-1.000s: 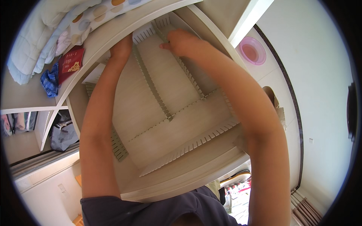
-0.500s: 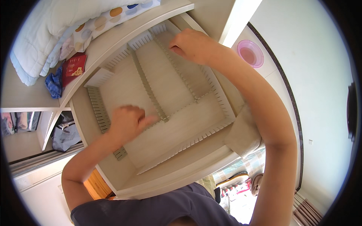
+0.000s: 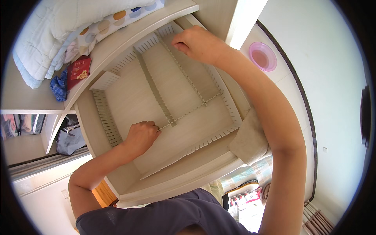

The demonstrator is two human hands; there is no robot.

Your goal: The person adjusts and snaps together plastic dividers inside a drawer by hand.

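A pulled-out drawer (image 3: 164,188) holds slotted strips that split it into sections. My left hand (image 3: 141,137) is closed at the left end of a cross divider (image 3: 186,114), its fingertips pinching the strip. Two long dividers, one broad (image 3: 152,84) and one thin (image 3: 180,62), run from that strip toward the far side. Over the far right of the drawer, my right hand (image 3: 199,44) has its fingers curled in; what they hold, if anything, is hidden. Slotted strips also line the sides, such as the left side strip (image 3: 106,119).
A quilt (image 3: 51,35) lies on the shelf above, near a red booklet (image 3: 80,69) and a blue cloth (image 3: 58,87). Beige fabric (image 3: 248,137) hangs over the drawer's right front corner. A pink basin (image 3: 263,56) stands on the floor at right.
My left hand has come down and closed on the cross divider's left end, its thumb no longer stretched out. My right hand has shifted slightly up and left.
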